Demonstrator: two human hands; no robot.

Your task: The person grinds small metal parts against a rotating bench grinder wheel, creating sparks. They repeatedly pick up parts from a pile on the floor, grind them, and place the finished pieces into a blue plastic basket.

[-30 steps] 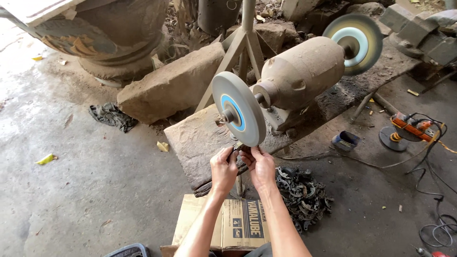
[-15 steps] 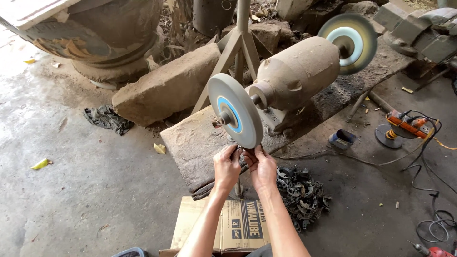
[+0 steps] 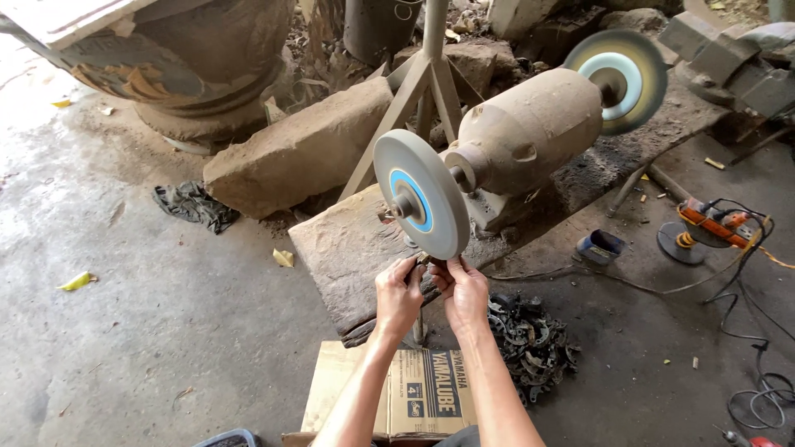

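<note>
Item held: one small dark metal part [image 3: 432, 261], pinched between the fingertips of both hands just below centre frame. Left hand [image 3: 398, 296] and right hand [image 3: 464, 291] are both closed on it, thumbs and forefingers meeting at the part, which sits at the lower rim of the near grinding wheel [image 3: 421, 194]; contact with the wheel cannot be told. Most of the part is hidden by the fingers, and its shape is too small to tell.

Near grinding wheel: one, grey disc with a blue ring around its hub, centre frame. Far grinding wheel [image 3: 627, 77]: one, darker rim, pale blue-white face, upper right. Both are mounted on one dusty tan bench grinder motor [image 3: 530, 130], which stands on a flat stone slab [image 3: 348, 248].

Pile of dark metal pieces [image 3: 530, 335]: one heap, on the floor right of the hands; count of pieces cannot be told.

Cardboard box [image 3: 418, 389]: one, bottom centre, under the forearms.

Stone block [image 3: 298, 149]: one, upper left of centre.

Dark rag [image 3: 195, 204]: one, left.

Orange power tool [image 3: 714, 223]: one, right edge, with black cables.
</note>
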